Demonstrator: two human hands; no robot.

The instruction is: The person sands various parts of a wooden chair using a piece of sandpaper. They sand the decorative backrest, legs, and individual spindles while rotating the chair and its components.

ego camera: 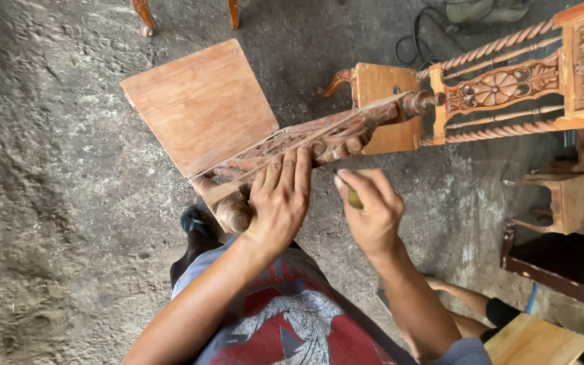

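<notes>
A carved wooden chair [204, 108] stands below me, its flat seat at upper left and its ornate carved back rail [319, 135] running across the middle. My left hand [280, 203] lies over the near end of that rail, fingers wrapped on the carving beside a round finial [232, 215]. My right hand [372, 209] hovers just right of it, pinched on a small yellowish piece [354, 199], possibly sandpaper, close to the rail's underside.
A second carved frame with twisted spindles and a flower panel [508, 84] stands at upper right. More unfinished wooden pieces [576, 199] sit at right, a plank [535, 341] at lower right, cables [420, 40] on the dusty concrete floor [49, 203].
</notes>
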